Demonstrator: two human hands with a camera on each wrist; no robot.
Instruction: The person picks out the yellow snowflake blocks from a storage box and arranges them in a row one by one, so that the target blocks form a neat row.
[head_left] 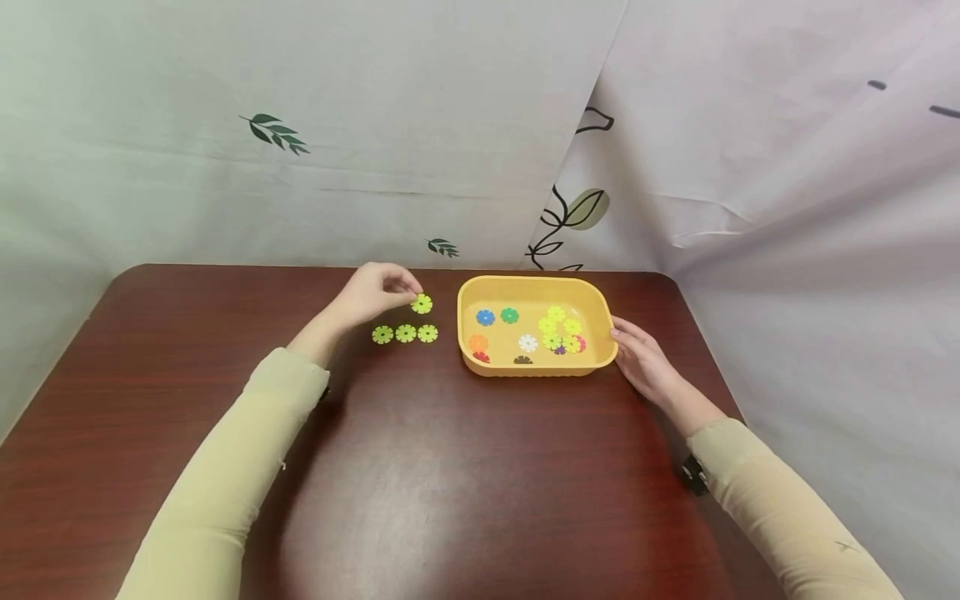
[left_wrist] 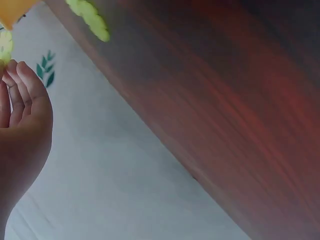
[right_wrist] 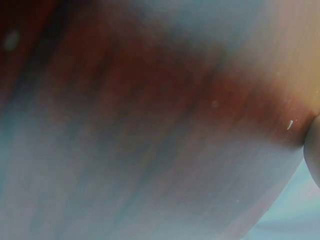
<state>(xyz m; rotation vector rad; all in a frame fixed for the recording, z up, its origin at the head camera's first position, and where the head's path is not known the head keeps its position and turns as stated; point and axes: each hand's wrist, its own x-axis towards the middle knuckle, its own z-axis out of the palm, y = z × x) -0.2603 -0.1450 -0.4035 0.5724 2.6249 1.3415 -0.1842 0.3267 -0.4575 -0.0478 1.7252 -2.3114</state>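
Note:
My left hand [head_left: 378, 292] pinches a yellow-green flower-shaped plastic disc [head_left: 422, 304] between thumb and fingertips, close to the table's far side. Just below it lies a row of three matching discs [head_left: 406, 333]. In the left wrist view the hand [left_wrist: 27, 115] shows at the left edge, with part of the pinched disc [left_wrist: 5, 46] at its fingertips. My right hand [head_left: 645, 362] holds the right end of a yellow plastic basin [head_left: 536, 370], its thumb at the rim. Only a sliver of that hand [right_wrist: 313, 150] appears in the right wrist view.
Inside the basin lie several yellow-green discs [head_left: 556, 314], plus a blue disc [head_left: 485, 317], a green disc [head_left: 510, 316], a white disc [head_left: 528, 342], an orange disc [head_left: 477, 342] and other colours. A pale patterned curtain [head_left: 375, 167] hangs behind the brown table [head_left: 465, 500].

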